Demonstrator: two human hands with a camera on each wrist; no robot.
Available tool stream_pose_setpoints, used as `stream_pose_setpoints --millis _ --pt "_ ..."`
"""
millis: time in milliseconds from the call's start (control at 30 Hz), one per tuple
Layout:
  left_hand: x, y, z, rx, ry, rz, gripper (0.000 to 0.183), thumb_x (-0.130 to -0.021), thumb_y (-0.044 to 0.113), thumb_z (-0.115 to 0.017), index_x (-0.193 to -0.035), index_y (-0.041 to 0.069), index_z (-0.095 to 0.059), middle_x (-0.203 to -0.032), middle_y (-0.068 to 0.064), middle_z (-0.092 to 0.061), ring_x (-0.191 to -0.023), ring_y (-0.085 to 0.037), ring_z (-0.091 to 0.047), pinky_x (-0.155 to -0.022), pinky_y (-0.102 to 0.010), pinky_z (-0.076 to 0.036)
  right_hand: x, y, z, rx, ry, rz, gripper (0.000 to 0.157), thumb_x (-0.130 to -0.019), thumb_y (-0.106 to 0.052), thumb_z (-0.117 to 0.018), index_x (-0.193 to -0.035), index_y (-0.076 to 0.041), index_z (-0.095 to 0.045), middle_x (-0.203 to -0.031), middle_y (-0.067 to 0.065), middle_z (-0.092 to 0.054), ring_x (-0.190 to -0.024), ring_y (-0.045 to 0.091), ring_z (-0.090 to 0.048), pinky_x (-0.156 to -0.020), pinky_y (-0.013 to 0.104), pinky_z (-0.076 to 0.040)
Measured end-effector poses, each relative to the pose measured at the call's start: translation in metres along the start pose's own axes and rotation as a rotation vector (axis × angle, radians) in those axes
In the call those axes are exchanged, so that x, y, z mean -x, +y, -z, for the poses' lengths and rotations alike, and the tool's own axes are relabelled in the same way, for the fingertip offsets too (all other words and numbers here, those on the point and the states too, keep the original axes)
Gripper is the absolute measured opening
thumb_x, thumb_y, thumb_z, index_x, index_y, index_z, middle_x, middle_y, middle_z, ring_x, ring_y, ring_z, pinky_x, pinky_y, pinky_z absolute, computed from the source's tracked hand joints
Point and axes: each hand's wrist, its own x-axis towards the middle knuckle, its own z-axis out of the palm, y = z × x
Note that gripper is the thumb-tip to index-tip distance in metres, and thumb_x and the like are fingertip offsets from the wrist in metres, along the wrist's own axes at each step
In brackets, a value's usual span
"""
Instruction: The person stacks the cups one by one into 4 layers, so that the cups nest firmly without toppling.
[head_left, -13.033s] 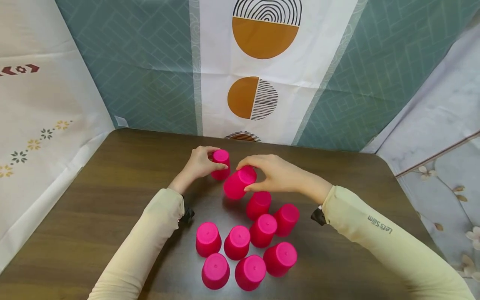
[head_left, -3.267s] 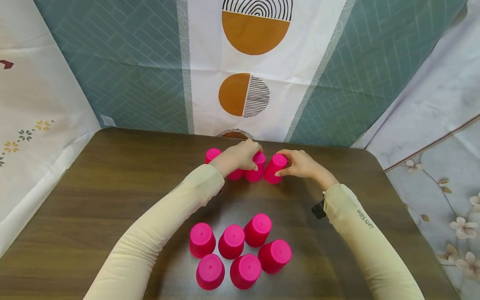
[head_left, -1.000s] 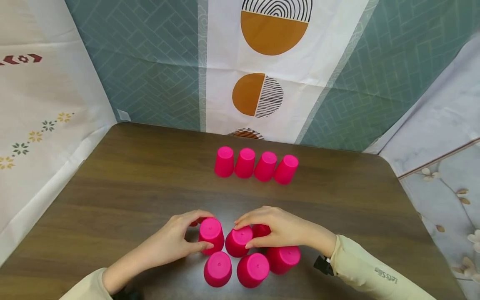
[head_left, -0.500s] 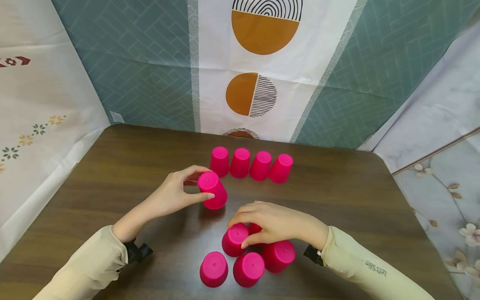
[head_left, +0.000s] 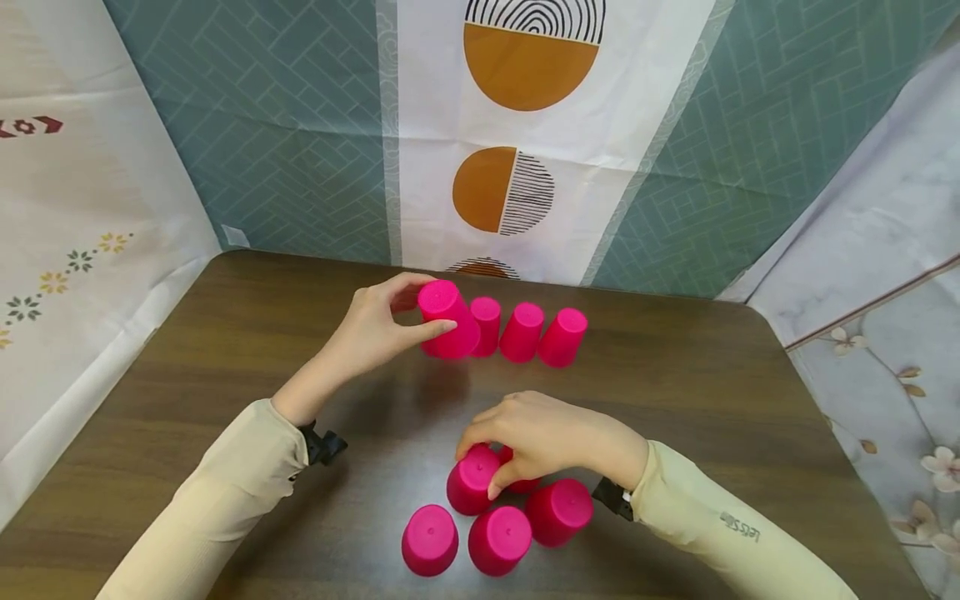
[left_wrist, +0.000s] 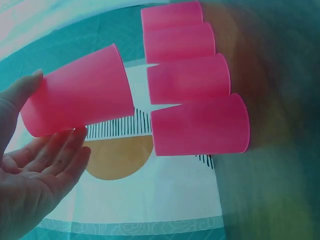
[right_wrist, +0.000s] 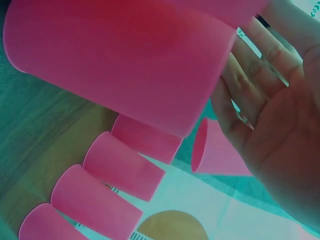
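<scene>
My left hand holds an upside-down pink plastic cup, thumb on the near side. The cup is raised, slightly tilted, at the left end of a row of upside-down pink cups at the back of the table. It hides most of the row's leftmost cup in the head view; the left wrist view shows the whole row beside it. Nearer the front, my right hand grips another upside-down pink cup standing on the table, which looms large in the right wrist view.
Around the right hand stand more upside-down pink cups: one at the front left, one beside it, one to the right, and one partly hidden under the hand. A patterned cloth hangs behind the brown wooden table.
Four cups came to form the back row. In the last second, my left hand lifted a cup from the front group and carried it back to the row's left end. My right hand stayed at its cup.
</scene>
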Motion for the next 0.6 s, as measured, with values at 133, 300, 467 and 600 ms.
stream_pose_setpoints --millis 133,300,467,600 --pt "-0.012 0.000 -0.006 0.004 -0.001 0.007 0.055 -0.072 0.037 -0.080 -0.118 0.014 -0.060 -0.107 0.003 -0.067 -0.094 -0.015 -0.066 -0.080 -0.032 -0.052 0.000 0.000 -0.001 0.018 -0.007 0.001 0.043 -0.073 -0.039 -0.078 -0.112 -0.026 -0.064 -0.104 -0.017 -0.063 -0.088 -0.003 -0.058 -0.080 0.019 -0.043" --pt "-0.024 -0.001 -0.003 -0.037 -0.009 0.003 0.056 -0.073 0.032 -0.080 -0.119 0.009 -0.059 -0.108 -0.003 -0.067 -0.093 -0.021 -0.066 -0.080 -0.036 -0.053 -0.003 0.000 -0.003 0.032 0.008 0.022 0.045 -0.073 -0.041 -0.077 -0.114 -0.028 -0.063 -0.107 -0.017 -0.063 -0.090 -0.005 -0.057 -0.080 0.019 -0.040" --pt "-0.040 -0.004 -0.001 -0.037 -0.008 -0.005 0.053 -0.075 0.026 -0.078 -0.120 0.008 -0.058 -0.108 -0.007 -0.066 -0.089 -0.024 -0.067 -0.077 -0.036 -0.054 -0.003 0.003 -0.004 -0.035 0.011 0.017 0.045 -0.073 -0.038 -0.078 -0.114 -0.026 -0.064 -0.106 -0.017 -0.064 -0.088 -0.007 -0.057 -0.080 0.018 -0.041" --pt "-0.051 -0.008 -0.005 -0.001 -0.013 0.008 0.051 -0.077 0.021 -0.076 -0.122 0.006 -0.056 -0.111 -0.010 -0.064 -0.089 -0.028 -0.067 -0.076 -0.037 -0.055 0.000 0.006 -0.004 -0.109 0.013 0.017 0.043 -0.073 -0.033 -0.079 -0.113 -0.023 -0.065 -0.106 -0.014 -0.064 -0.092 -0.006 -0.057 -0.081 0.014 -0.043"
